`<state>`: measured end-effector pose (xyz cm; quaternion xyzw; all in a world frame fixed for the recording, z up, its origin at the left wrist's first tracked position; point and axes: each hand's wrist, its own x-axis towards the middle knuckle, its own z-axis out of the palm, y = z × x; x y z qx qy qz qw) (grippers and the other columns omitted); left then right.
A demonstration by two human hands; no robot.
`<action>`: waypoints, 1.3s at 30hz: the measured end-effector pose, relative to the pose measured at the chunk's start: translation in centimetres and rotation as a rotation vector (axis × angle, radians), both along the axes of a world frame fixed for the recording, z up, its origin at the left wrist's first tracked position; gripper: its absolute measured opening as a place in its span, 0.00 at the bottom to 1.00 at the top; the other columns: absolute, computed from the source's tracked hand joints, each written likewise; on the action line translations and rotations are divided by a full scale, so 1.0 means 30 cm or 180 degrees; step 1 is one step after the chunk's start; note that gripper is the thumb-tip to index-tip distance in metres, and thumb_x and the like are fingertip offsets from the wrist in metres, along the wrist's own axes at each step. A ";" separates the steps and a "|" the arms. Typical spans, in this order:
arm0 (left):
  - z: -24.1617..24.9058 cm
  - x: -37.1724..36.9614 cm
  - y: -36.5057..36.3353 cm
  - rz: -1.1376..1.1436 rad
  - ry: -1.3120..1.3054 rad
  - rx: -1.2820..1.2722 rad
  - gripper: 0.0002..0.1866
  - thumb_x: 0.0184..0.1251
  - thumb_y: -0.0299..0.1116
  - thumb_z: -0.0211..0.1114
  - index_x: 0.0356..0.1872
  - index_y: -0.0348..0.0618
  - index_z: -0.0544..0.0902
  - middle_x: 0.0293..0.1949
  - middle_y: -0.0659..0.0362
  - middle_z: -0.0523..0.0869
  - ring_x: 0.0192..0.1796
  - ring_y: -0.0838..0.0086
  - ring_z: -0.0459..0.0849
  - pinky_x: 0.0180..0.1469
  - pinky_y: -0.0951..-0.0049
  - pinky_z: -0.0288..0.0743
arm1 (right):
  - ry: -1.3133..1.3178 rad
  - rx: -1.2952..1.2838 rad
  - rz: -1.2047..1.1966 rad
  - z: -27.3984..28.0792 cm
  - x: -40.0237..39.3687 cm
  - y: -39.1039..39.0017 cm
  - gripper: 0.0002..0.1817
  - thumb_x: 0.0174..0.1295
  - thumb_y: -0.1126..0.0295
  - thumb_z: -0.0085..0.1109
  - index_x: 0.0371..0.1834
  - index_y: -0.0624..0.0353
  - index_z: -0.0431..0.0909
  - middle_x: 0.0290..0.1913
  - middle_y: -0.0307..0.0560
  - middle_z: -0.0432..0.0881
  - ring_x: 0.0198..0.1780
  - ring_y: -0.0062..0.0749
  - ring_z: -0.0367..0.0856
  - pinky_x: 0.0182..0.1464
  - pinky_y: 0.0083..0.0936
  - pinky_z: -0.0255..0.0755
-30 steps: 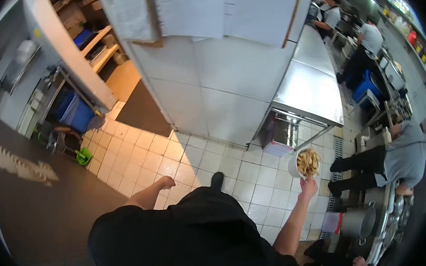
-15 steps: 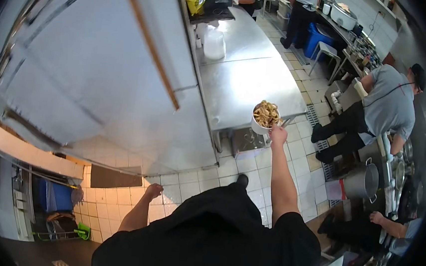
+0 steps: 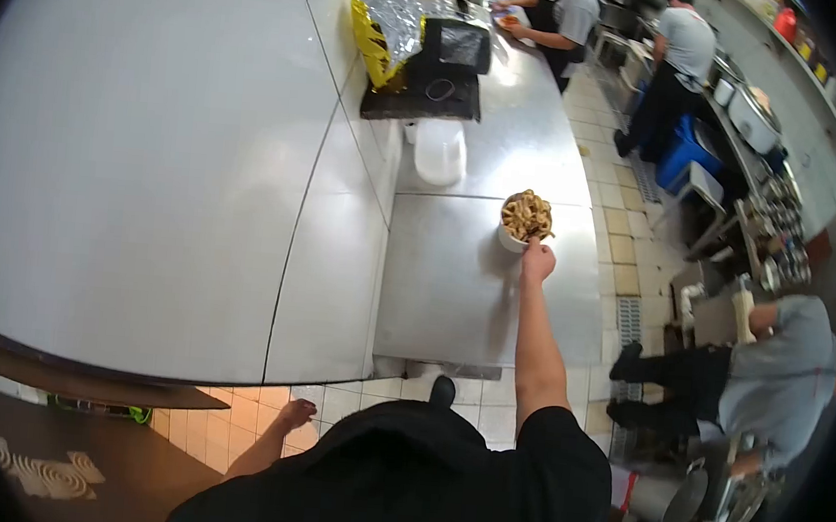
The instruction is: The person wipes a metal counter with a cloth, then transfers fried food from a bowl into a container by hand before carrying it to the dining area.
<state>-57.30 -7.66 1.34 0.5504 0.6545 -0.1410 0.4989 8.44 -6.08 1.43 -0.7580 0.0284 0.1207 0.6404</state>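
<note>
My right hand (image 3: 538,262) grips the near rim of a white tub (image 3: 507,239), arm stretched forward over the steel table (image 3: 444,302). Brown, strip-like pieces of food (image 3: 528,215) fill the tub and heap above its rim. Low at my left side hangs my left hand (image 3: 297,413), its fingers loosely bent and a little apart, holding nothing. Farther along the table, left of the tub, stands a white plastic container (image 3: 440,155).
Behind the container lie a black tray (image 3: 391,104) and a yellow-and-silver bag (image 3: 376,47). A large pale panel (image 3: 149,191) borders my left. On the right, a bending co-worker (image 3: 783,368) is near a big pot (image 3: 684,500). Two more people stand farther off.
I have moved forward along the table. The tub, still in my right hand, has passed from the table's near edge to farther over its top. My left hand stays low.
</note>
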 end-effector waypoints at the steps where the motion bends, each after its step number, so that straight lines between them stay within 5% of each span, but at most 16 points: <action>1: -0.011 0.013 -0.012 -0.0006 -0.0010 0.0069 0.16 0.55 0.38 0.59 0.40 0.38 0.79 0.34 0.56 0.83 0.32 0.73 0.82 0.36 0.74 0.76 | -0.0044 -0.0232 0.0010 0.033 0.044 0.070 0.17 0.46 0.61 0.55 0.14 0.67 0.73 0.16 0.48 0.75 0.19 0.32 0.70 0.28 0.30 0.65; 5: 0.007 -0.001 -0.118 -0.0069 -0.0034 0.0127 0.16 0.53 0.39 0.61 0.40 0.38 0.79 0.34 0.57 0.83 0.32 0.74 0.82 0.35 0.75 0.75 | -0.0020 -0.0073 0.0185 0.052 0.188 0.334 0.19 0.47 0.57 0.55 0.16 0.66 0.76 0.19 0.48 0.77 0.24 0.33 0.74 0.34 0.27 0.67; 9: 0.083 -0.039 -0.187 0.0317 0.0150 0.0209 0.17 0.53 0.40 0.61 0.39 0.39 0.79 0.33 0.55 0.83 0.31 0.73 0.82 0.35 0.74 0.75 | 0.0799 0.0688 0.1476 0.071 0.207 0.439 0.25 0.54 0.55 0.55 0.50 0.61 0.74 0.31 0.42 0.80 0.30 0.24 0.74 0.35 0.21 0.67; 12: 0.088 -0.085 -0.228 0.0352 0.0218 0.0169 0.17 0.54 0.40 0.60 0.39 0.39 0.79 0.33 0.55 0.83 0.31 0.73 0.82 0.35 0.73 0.75 | 0.0469 0.0569 0.2255 -0.009 0.165 0.428 0.26 0.55 0.60 0.55 0.56 0.60 0.68 0.32 0.41 0.79 0.30 0.19 0.72 0.33 0.16 0.66; 15: 0.157 -0.058 -0.249 0.0093 0.0263 0.0217 0.17 0.54 0.40 0.59 0.39 0.37 0.79 0.31 0.55 0.83 0.31 0.72 0.82 0.36 0.73 0.75 | 0.0264 0.0832 0.1792 -0.052 0.028 0.313 0.24 0.56 0.67 0.55 0.56 0.63 0.67 0.31 0.39 0.77 0.28 0.17 0.71 0.30 0.13 0.65; 18: 0.065 -0.145 -0.235 -0.1170 -0.0198 0.0638 0.17 0.55 0.39 0.58 0.40 0.36 0.79 0.32 0.54 0.83 0.32 0.72 0.82 0.37 0.72 0.76 | -0.0098 0.0967 0.1248 -0.182 -0.096 0.198 0.22 0.55 0.70 0.53 0.54 0.66 0.68 0.29 0.40 0.76 0.26 0.18 0.71 0.29 0.15 0.66; 21: -0.020 -0.202 -0.211 -0.0015 -0.0222 0.0284 0.17 0.54 0.38 0.58 0.41 0.37 0.79 0.33 0.53 0.82 0.33 0.71 0.82 0.37 0.71 0.76 | -0.0237 0.0655 0.1031 -0.162 -0.281 0.043 0.18 0.55 0.72 0.51 0.48 0.67 0.71 0.31 0.43 0.77 0.26 0.19 0.72 0.29 0.17 0.68; 23: -0.027 -0.262 -0.201 0.0182 -0.0332 0.0287 0.17 0.54 0.38 0.58 0.42 0.38 0.78 0.34 0.53 0.82 0.34 0.71 0.82 0.38 0.71 0.76 | -0.0501 0.0291 0.0964 -0.247 -0.411 -0.053 0.16 0.55 0.72 0.51 0.47 0.66 0.71 0.35 0.45 0.77 0.29 0.23 0.73 0.33 0.20 0.69; 25: -0.047 -0.359 -0.228 0.0303 -0.0431 0.0326 0.17 0.55 0.38 0.58 0.43 0.38 0.78 0.35 0.54 0.82 0.34 0.72 0.82 0.37 0.71 0.76 | -0.0642 0.0238 0.0930 -0.008 -0.642 -0.217 0.18 0.53 0.73 0.51 0.49 0.64 0.70 0.43 0.48 0.76 0.37 0.26 0.74 0.38 0.22 0.69; 27: -0.061 -0.469 -0.245 0.0309 -0.0515 0.0406 0.17 0.56 0.38 0.57 0.44 0.39 0.77 0.35 0.55 0.82 0.34 0.72 0.81 0.37 0.72 0.75 | -0.0880 -0.0141 0.0757 -0.005 -0.768 -0.328 0.19 0.51 0.76 0.47 0.49 0.64 0.69 0.47 0.50 0.73 0.39 0.29 0.73 0.40 0.25 0.68; 29: -0.047 -0.564 -0.338 0.1030 -0.0682 0.0282 0.18 0.56 0.40 0.59 0.45 0.41 0.77 0.36 0.58 0.82 0.36 0.73 0.80 0.38 0.74 0.74 | -0.1513 -0.0499 0.0258 -0.039 -0.900 -0.410 0.20 0.49 0.76 0.46 0.49 0.63 0.69 0.47 0.53 0.72 0.40 0.34 0.73 0.40 0.28 0.67; 31: -0.165 -0.725 -0.501 0.2304 -0.1940 -0.0700 0.26 0.54 0.44 0.62 0.54 0.45 0.72 0.44 0.58 0.80 0.43 0.70 0.77 0.41 0.72 0.72 | -0.1403 -0.1055 -0.0085 0.104 -1.091 -0.466 0.19 0.50 0.76 0.43 0.47 0.63 0.71 0.44 0.55 0.74 0.46 0.41 0.71 0.46 0.25 0.67; 33: -0.251 -0.925 -0.727 0.1817 -0.1728 -0.1009 0.27 0.54 0.44 0.63 0.55 0.45 0.71 0.44 0.58 0.80 0.43 0.70 0.77 0.41 0.72 0.72 | -0.2264 -0.1911 0.0027 -0.165 -1.134 -0.536 0.17 0.51 0.73 0.44 0.45 0.64 0.71 0.47 0.56 0.72 0.40 0.44 0.74 0.41 0.34 0.68; 36: -0.250 -1.304 -1.019 -0.0176 -0.0379 -0.0896 0.29 0.53 0.43 0.63 0.56 0.45 0.69 0.45 0.57 0.79 0.43 0.69 0.78 0.40 0.72 0.73 | 0.0916 -0.2606 0.2872 -0.309 -1.337 -0.629 0.20 0.52 0.61 0.50 0.47 0.58 0.70 0.42 0.55 0.75 0.35 0.50 0.77 0.33 0.39 0.70; 38: -0.235 -1.510 -1.138 -0.0430 -0.0063 -0.1244 0.30 0.53 0.43 0.63 0.57 0.46 0.68 0.45 0.57 0.79 0.43 0.69 0.78 0.40 0.71 0.73 | 0.2870 -0.3459 0.4268 -0.299 -1.494 -0.573 0.26 0.51 0.52 0.55 0.52 0.51 0.67 0.40 0.51 0.76 0.33 0.48 0.78 0.29 0.38 0.71; 39: -0.240 -1.583 -1.166 -0.0345 -0.0023 -0.1351 0.30 0.53 0.42 0.63 0.58 0.46 0.67 0.46 0.57 0.79 0.43 0.68 0.78 0.40 0.71 0.73 | 0.2796 -0.3409 0.4927 -0.297 -1.608 -0.538 0.23 0.50 0.54 0.57 0.47 0.51 0.71 0.41 0.52 0.76 0.34 0.46 0.77 0.31 0.37 0.72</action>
